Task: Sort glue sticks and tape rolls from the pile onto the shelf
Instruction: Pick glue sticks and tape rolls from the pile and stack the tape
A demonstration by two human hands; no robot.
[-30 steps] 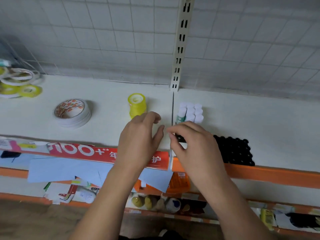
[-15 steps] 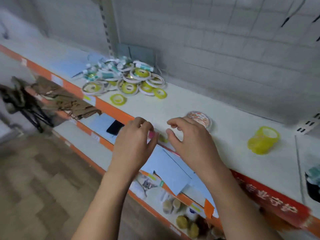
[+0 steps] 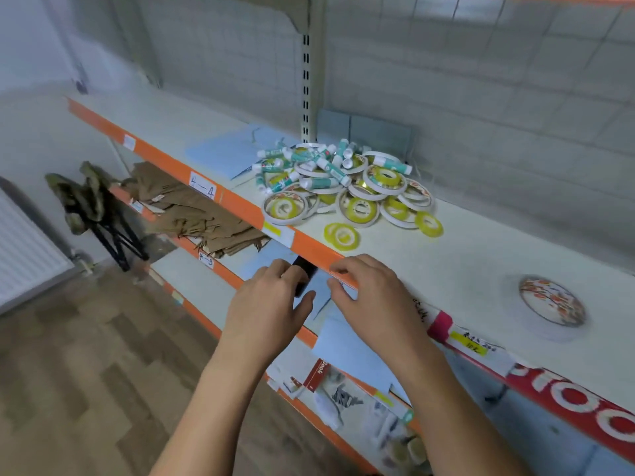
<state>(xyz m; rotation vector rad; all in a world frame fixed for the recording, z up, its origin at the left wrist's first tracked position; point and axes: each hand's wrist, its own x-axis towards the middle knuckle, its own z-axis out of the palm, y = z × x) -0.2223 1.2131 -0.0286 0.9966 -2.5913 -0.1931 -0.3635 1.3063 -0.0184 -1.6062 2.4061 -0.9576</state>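
Note:
A pile of white-and-teal glue sticks and white and yellow tape rolls lies on the white shelf against the back wall. A loose yellow tape roll sits in front of the pile. At the right stands a stack of white tape rolls with an orange flower print. My left hand and my right hand hover at the shelf's orange front edge, short of the pile. Both have loosely curled fingers and hold nothing.
Blue paper sheets lie left of the pile. The lower shelf holds crumpled brown paper, a black object and more blue sheets. A folded stool stands on the wooden floor at the left. A red banner hangs off the shelf edge.
My view has swung left from the sorted glue sticks toward the pile, which is now nearer. Both hands have travelled along the shelf edge with it, still holding nothing.

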